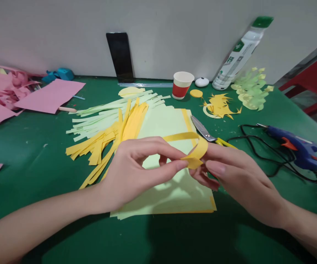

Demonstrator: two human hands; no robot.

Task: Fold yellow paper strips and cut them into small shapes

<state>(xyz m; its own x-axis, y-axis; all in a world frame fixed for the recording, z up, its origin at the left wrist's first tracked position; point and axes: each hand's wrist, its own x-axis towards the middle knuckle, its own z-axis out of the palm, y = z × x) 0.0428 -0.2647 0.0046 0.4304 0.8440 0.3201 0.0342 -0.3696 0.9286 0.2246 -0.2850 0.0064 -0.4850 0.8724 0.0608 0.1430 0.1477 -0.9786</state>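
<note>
A yellow paper strip (199, 148) is held up between my hands, its near end folded into a small flat knot and the rest curling back in a loop. My left hand (140, 165) pinches the folded end between thumb and index finger. My right hand (243, 179) has its index finger against the loop and its thumb close to the knot; the fingertips behind the strip are partly hidden. Beneath both hands lie pale green paper sheets (164, 200). Cut yellow strips (132, 121) and pale green strips (98, 115) spread out to the left.
Scissors (204, 128) lie beyond my right hand. A blue glue gun (296, 145) with its black cable rests at right. Further back stand a paper cup (182, 86), a white bottle (239, 55), a phone (120, 57) and green paper stars (253, 90). Pink paper (51, 96) lies at left.
</note>
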